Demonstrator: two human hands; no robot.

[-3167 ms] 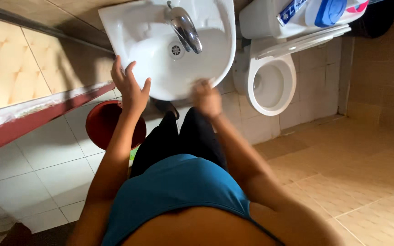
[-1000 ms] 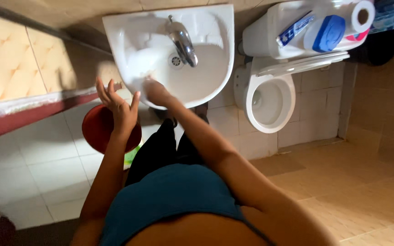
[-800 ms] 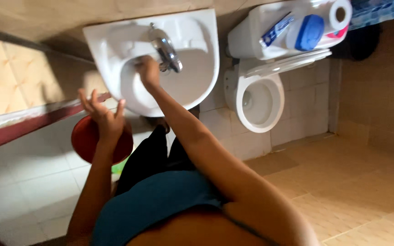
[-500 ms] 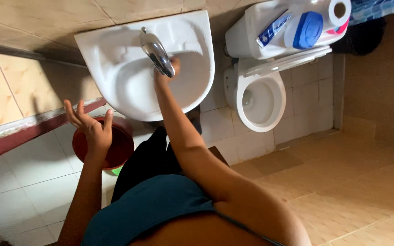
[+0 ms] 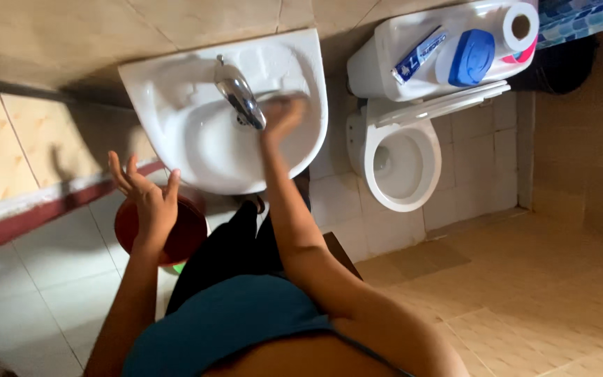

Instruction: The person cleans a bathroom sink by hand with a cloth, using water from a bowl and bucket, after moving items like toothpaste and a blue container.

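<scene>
The floor (image 5: 539, 293) of tan tiles filled the right and lower part of the view, with paler tiles at the left, and a tan tiled wall (image 5: 57, 56) ran along the top. The white sink (image 5: 176, 91) was fixed to that wall; its bowl looked bare, with only the drain showing beside the tap's tip. To its right stood the white toilet (image 5: 399, 160), seat up, its bowl open; whether water stood in it could not be told. On the cistern (image 5: 378, 66) lay a blue tube (image 5: 419, 54), a blue-capped container (image 5: 470, 57) and a paper roll (image 5: 521, 28), side by side. Below the sink sat a dark red bucket (image 5: 183, 234), mostly hidden by the left arm, so its contents could not be seen. The chrome tap (image 5: 240, 99) stood at the back of the sink, its long axis running from the wall rim out over the bowl, spout pointing toward the drain. The right hand (image 5: 282, 115) lay on the sink's right rim just beside the tap, blurred, so whether its fingers were spread or curled could not be told. The left hand (image 5: 144, 192) hung in front of the sink over the bucket, palm up, fingers spread and holding nothing.
</scene>
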